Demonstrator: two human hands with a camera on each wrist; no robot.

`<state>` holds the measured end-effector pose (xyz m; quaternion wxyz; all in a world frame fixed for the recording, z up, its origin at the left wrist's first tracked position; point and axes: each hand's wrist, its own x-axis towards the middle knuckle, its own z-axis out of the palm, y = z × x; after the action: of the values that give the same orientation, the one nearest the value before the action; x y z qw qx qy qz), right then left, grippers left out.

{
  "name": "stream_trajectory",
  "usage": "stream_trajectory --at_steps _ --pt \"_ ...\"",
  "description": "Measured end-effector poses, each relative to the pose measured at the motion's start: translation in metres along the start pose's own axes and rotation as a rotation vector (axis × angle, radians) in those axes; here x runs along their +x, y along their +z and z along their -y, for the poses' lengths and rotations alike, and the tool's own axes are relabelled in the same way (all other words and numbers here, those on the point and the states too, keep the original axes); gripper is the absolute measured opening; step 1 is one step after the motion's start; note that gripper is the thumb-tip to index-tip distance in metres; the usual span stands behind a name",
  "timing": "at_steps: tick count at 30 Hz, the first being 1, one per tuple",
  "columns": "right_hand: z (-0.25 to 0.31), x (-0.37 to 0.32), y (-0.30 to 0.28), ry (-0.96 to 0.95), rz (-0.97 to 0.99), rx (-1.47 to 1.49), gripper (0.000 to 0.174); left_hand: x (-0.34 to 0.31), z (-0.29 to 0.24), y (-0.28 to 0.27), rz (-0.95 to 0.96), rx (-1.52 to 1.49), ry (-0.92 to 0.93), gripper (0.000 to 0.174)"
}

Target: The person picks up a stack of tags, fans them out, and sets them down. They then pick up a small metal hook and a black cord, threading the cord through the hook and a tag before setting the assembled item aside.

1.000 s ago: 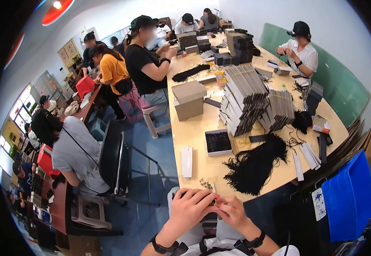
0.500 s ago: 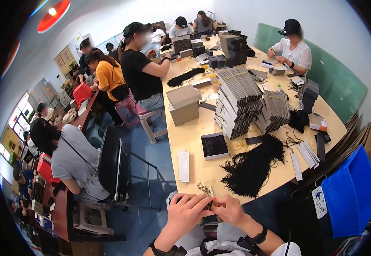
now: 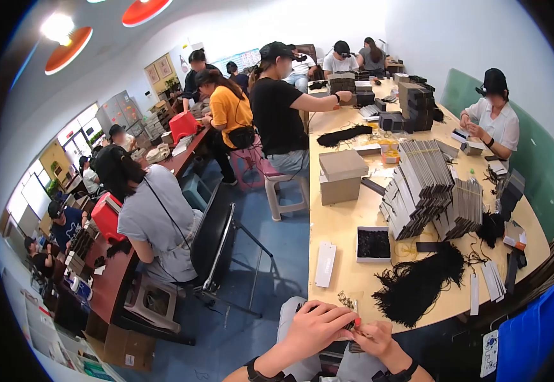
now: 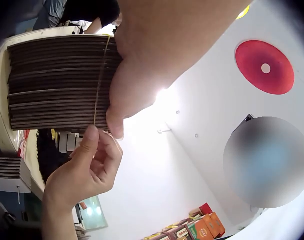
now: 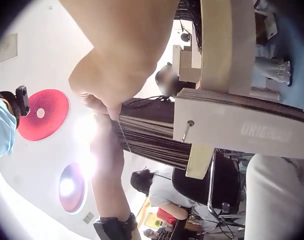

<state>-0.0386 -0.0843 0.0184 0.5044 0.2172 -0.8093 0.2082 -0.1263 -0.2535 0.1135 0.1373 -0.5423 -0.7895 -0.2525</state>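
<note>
My left hand (image 3: 318,328) grips a thick stack of dark card tags (image 4: 57,85) at one end, near the table's front edge and over my lap. A thin yellowish rubber band (image 4: 99,80) runs across the stack's edges close to that hand. In the left wrist view my right hand (image 4: 84,170) pinches the band between thumb and finger at the stack's corner. The right wrist view shows the band (image 5: 123,134) drawn taut from those fingers. Beside the held stack is a second stack of tags (image 5: 227,125), with a printed white face and a string loop.
On the table (image 3: 347,280) stand banded tag bundles (image 3: 417,191), a small box of black bits (image 3: 372,246), a heap of black cords (image 3: 420,286), a white tag (image 3: 326,264) and a cardboard box (image 3: 340,181). A blue bin (image 3: 538,331) is at right. Several people sit around.
The head view has swung left, so the scene sits further right and lower. Both hands stay together at the stack. A person in black now reaches an arm across the table.
</note>
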Motion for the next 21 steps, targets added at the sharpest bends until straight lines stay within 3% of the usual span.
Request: stream_trajectory --at_steps 4,6,10,12,16,18,21 --pt "-0.002 0.005 -0.003 -0.05 0.043 -0.01 0.021 -0.003 0.002 0.002 -0.013 0.007 0.003 0.037" --pt "-0.001 0.008 -0.01 0.022 0.192 0.051 0.019 -0.005 0.0 0.0 0.042 -0.03 -0.011 0.035" --pt "-0.006 0.02 -0.018 0.206 0.201 0.354 0.018 -0.005 0.001 -0.001 0.047 -0.031 -0.018 0.034" --pt "-0.01 0.03 -0.031 0.286 0.498 0.383 0.015 -0.004 0.002 0.0 0.004 -0.03 0.018 0.036" --pt "-0.002 0.046 -0.047 0.301 0.579 0.318 0.008 -0.006 0.001 -0.001 0.037 -0.026 -0.011 0.034" --pt "-0.006 0.044 -0.067 0.479 0.698 0.108 0.013 -0.007 0.001 0.0 0.034 0.003 -0.021 0.035" --pt "-0.02 0.037 -0.092 0.584 0.87 0.018 0.017 -0.008 0.003 0.002 0.017 0.009 -0.007 0.035"
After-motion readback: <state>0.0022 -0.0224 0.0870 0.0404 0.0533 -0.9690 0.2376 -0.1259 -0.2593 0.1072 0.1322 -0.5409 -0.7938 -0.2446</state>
